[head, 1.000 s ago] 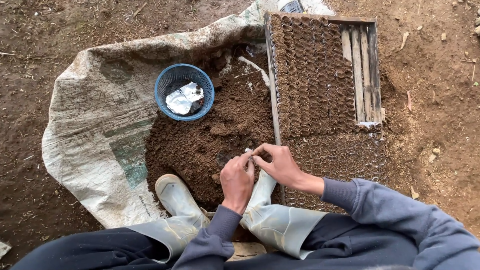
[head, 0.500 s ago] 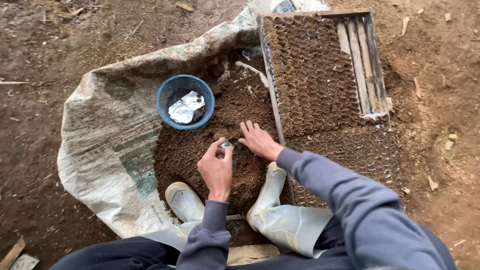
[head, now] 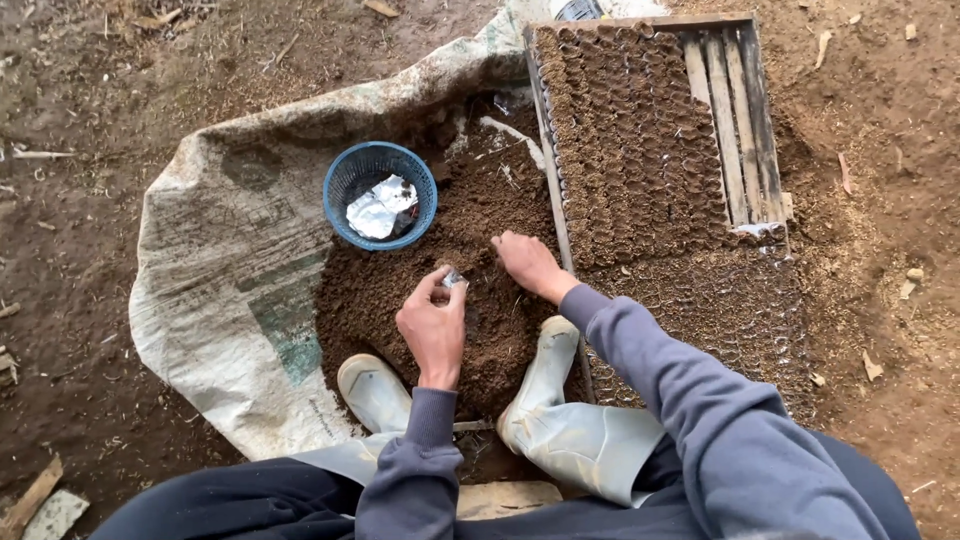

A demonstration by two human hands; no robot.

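- Left hand (head: 432, 325) pinching a small clear bag (head: 452, 278) over the soil heap (head: 400, 290) on the sack (head: 215, 290).
- Right hand (head: 525, 262) loosely cupped, pressed into soil beside the tray (head: 630, 150).
- Best held mouth-up, soil scooped in small pinches.

Open soil pile (head: 400, 300) left of the hands, easy room there — blocked up top by the blue basket (head: 380, 195). Right side walled off by the wooden tray (head: 745, 110), white boots (head: 545, 375) crowding the near edge.
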